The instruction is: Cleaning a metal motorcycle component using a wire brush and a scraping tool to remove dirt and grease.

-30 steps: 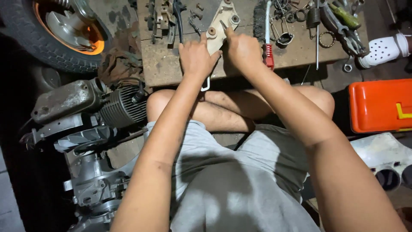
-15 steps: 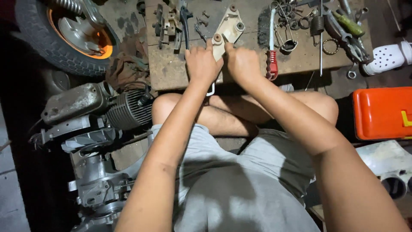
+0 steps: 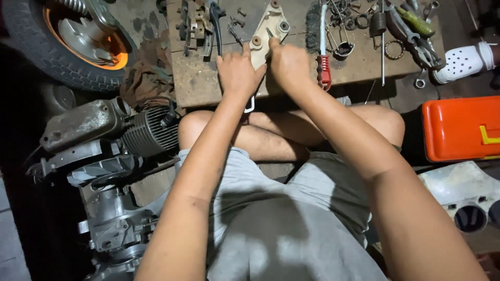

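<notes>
Presently, as observed:
- Left hand [image 3: 238,73] rests on the wooden board [image 3: 203,83], fingers curled narrow against the left edge of the cream bracket plate [image 3: 268,26].
- Right hand [image 3: 289,65] presses the plate's right edge, fingers bent close; whether they clasp it cannot be told.
- The plate lies flat on the board, between both hands.
- A red-handled wire brush [image 3: 323,52] lies just beside the right hand.
- An engine block [image 3: 104,156] sits left of the knees; an orange case [image 3: 461,127] sits right.

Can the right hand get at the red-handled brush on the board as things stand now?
Probably yes. The right hand rests on the beige bracket, and the red-handled brush lies just beside it on the board, nothing between them.
</notes>
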